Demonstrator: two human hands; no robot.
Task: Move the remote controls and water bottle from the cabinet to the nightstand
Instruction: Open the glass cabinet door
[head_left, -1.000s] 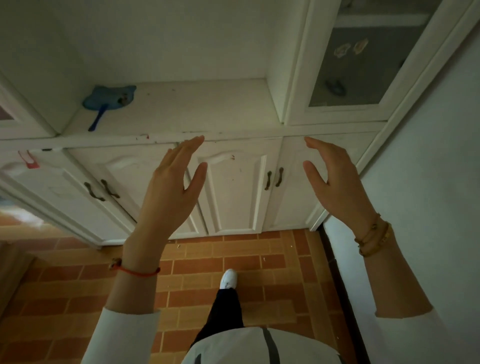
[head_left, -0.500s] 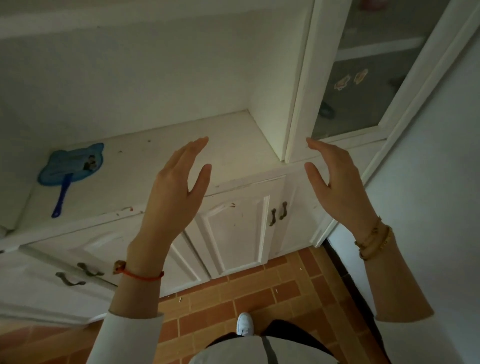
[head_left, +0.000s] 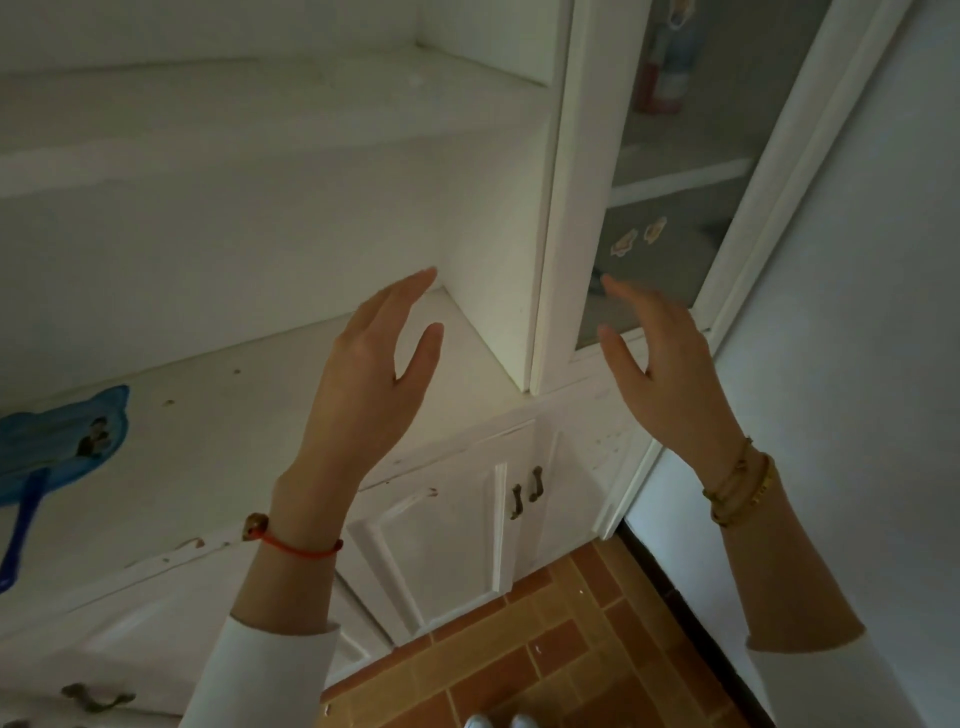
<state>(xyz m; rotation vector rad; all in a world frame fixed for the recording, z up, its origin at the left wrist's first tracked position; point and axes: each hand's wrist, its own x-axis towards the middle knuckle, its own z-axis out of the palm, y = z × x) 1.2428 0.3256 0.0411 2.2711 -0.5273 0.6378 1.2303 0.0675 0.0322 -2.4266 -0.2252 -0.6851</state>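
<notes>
Head view: left hand (head_left: 363, 374) and right hand (head_left: 665, 374), both spread and empty, face a white cabinet (head_left: 311, 218); with no remotes visible, a blind reach could miss them.

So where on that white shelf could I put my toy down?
The white cabinet counter is bare between the blue cat-shaped hand fan at its left and the white upright panel at its right. The upper white shelf also looks bare. Only the fan's corner is taken.
</notes>
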